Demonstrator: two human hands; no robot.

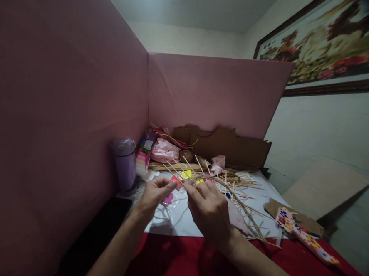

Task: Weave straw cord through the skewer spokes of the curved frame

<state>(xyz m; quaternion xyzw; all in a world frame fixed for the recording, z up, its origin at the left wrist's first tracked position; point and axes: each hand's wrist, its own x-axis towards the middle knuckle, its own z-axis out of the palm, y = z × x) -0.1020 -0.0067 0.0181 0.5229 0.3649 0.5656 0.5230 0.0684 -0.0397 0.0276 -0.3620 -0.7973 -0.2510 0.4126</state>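
Both hands meet over a white sheet (177, 219) on a red tablecloth (179, 263). My left hand (153, 196) is curled, its fingertips pinching near a small red piece (175, 181). My right hand (209, 209) is closed in a pinch on a bundle of thin straw-like sticks (238, 193) that fans out to the right. Small yellow pieces (186, 174) lie just beyond the fingertips. What the left fingers grip is too small to make out.
A purple cup (125, 163) stands at the left by the pink partition (61, 120). Pink cloth (165, 151), coloured cords, brown cardboard (231, 145) and wooden skewers sit at the back. A patterned paper strip (303, 235) lies at the right table edge.
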